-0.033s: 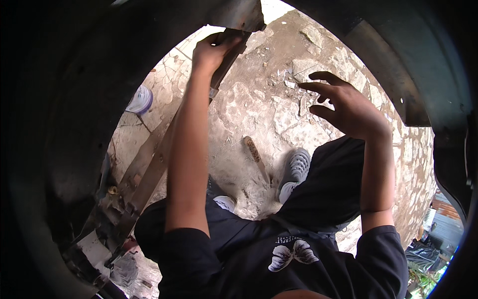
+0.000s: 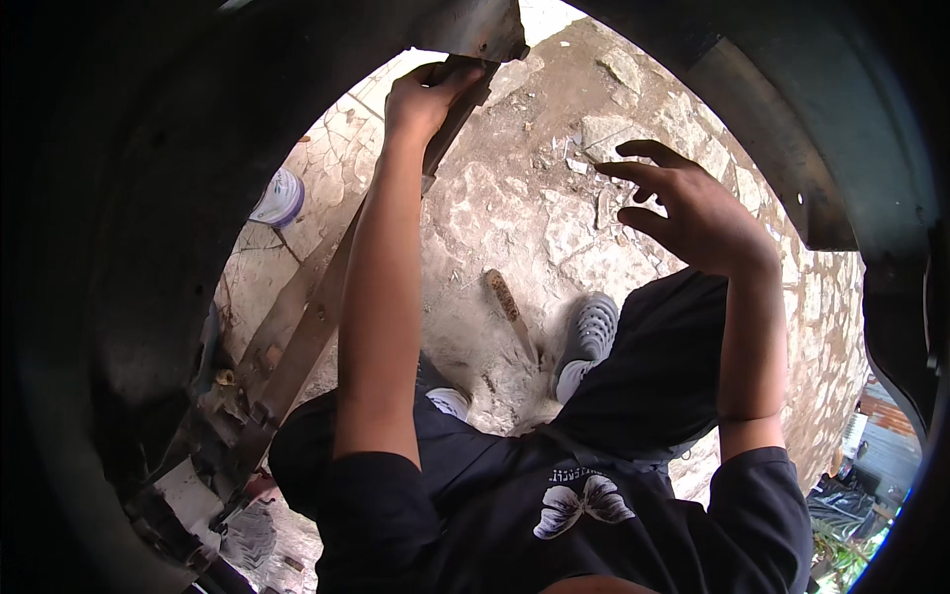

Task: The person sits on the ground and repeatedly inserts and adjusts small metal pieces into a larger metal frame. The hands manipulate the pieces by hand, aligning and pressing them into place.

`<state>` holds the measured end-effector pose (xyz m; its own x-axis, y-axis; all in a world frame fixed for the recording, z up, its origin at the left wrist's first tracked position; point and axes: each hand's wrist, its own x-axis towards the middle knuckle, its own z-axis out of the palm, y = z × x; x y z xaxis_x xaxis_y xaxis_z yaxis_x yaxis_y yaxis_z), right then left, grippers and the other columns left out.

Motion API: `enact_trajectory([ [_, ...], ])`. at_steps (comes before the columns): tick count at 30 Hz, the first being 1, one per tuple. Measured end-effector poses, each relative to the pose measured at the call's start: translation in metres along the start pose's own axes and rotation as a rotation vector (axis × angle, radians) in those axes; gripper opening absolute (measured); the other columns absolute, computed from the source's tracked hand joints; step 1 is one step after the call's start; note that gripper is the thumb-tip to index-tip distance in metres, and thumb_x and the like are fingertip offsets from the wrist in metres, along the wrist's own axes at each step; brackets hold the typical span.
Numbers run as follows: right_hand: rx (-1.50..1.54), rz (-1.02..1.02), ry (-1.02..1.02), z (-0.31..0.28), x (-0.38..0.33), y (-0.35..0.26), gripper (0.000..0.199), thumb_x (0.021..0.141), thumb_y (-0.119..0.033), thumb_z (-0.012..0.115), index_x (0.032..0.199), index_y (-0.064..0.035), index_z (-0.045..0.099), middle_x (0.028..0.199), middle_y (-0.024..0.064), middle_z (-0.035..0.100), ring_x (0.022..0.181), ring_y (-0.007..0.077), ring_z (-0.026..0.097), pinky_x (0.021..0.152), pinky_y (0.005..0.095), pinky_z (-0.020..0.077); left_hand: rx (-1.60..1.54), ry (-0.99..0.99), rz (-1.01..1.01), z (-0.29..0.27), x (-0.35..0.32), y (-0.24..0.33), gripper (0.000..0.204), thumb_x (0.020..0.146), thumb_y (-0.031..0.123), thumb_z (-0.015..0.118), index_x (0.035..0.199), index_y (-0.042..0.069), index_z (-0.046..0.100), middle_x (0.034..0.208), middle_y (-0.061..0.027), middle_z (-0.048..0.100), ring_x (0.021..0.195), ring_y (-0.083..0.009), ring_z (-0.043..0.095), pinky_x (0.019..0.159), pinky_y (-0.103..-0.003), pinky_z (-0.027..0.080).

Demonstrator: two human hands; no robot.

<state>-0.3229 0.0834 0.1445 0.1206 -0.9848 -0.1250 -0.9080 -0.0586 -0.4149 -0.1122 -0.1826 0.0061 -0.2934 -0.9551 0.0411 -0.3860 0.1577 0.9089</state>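
Black short-sleeved shirt (image 2: 554, 505) with pale butterfly print (image 2: 582, 503), grey perforated shoes (image 2: 591, 332).

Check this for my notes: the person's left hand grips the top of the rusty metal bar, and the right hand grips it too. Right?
Not quite. The left hand does grip the top of the rusty metal bar, but the right hand holds nothing: its fingers are spread open in the air, apart from the bar. The head view shows this.

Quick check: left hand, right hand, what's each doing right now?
Left hand: closed, gripping the top end of a rusty metal bar.
Right hand: open, fingers spread, holding nothing.
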Motion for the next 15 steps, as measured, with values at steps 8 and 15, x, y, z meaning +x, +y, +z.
enact_trajectory([
  [8,0.003,0.012,-0.009,0.003,0.005,0.007,0.045,0.096,-0.020,0.070,0.140,-0.0138,0.061,0.138,0.0205,0.062,0.102,0.0353,0.072,0.095,0.0451,0.0547,-0.078,-0.126,0.140,-0.014,-0.005,-0.009,0.069,0.074,0.054,0.090,0.119,0.002,0.075,0.104,-0.0101,0.078,0.091,-0.0179,0.072,0.086,-0.030,0.054],
  [15,0.001,0.021,0.007,-0.001,0.009,0.009,0.045,0.097,-0.019,0.069,0.141,-0.0160,0.062,0.146,0.0191,0.056,0.099,0.0296,0.074,0.093,0.0413,0.0566,0.029,-0.018,-0.077,-0.001,0.008,0.006,0.073,0.073,0.059,0.088,0.119,0.003,0.076,0.106,-0.0114,0.079,0.095,-0.0225,0.075,0.090,-0.035,0.055],
])
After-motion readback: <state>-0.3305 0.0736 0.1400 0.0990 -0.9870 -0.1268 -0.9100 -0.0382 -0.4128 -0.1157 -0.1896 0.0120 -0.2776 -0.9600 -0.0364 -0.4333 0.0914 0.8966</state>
